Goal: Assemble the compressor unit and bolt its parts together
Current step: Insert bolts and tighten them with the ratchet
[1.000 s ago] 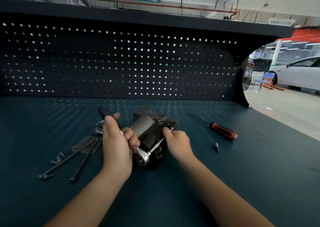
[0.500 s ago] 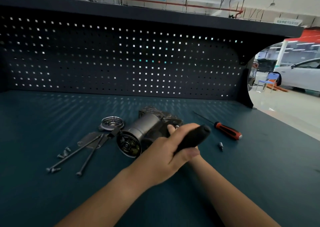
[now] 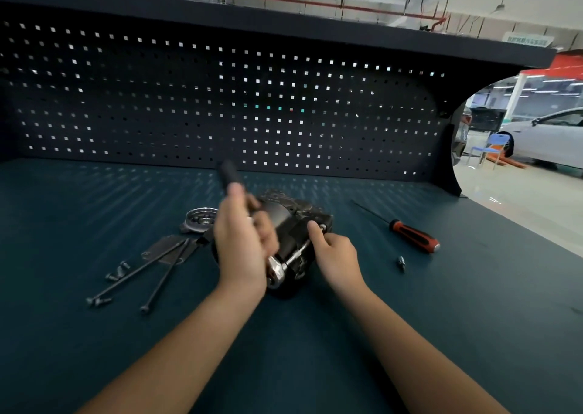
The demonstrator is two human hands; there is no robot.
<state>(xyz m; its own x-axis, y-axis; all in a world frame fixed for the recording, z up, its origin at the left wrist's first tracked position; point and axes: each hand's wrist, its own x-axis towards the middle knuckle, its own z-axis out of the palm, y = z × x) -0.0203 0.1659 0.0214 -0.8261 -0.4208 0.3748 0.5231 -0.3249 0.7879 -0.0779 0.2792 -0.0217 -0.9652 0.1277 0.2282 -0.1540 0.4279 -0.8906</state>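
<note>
Grips the black handle (image 3: pixel 227 174) of the ratchet wrench (image 3: pixel 278 267) in the left hand (image 3: pixel 243 243), with fingers curled round it and the handle tip pointing up and away toward the pegboard (image 3: pixel 220 107); blurred there, so cannot tell finer finger detail. Pinches the far end of the wrench's chrome extension bar (image 3: pixel 298 253) with the right hand (image 3: pixel 336 256), with the index fingertip (image 3: pixel 313 226) just beside the socket at the far right corner of the compressor unit (image 3: pixel 293 221) and the other fingers curled in. Has the compressor unit lying on its side at the middle of the dark green bench (image 3: pixel 315 350), between the two hands, with the chrome ratchet head at its near end. Shows, left of the unit, a round metal cover (image 3: pixel 202 219), a flat grey plate (image 3: pixel 164 251), two long bolts (image 3: pixel 138 275) crossing over that plate toward the near left, and a few short screws (image 3: pixel 118 271) beside them. Shows, right of the unit and well apart from it, a screwdriver (image 3: pixel 415 235) with an orange and black grip, and nearer, a small socket bit (image 3: pixel 401 260) standing alone. Reveals, past the bench's right end, a white car (image 3: pixel 552 139) and a blue chair (image 3: pixel 492 144) on the workshop floor.
</note>
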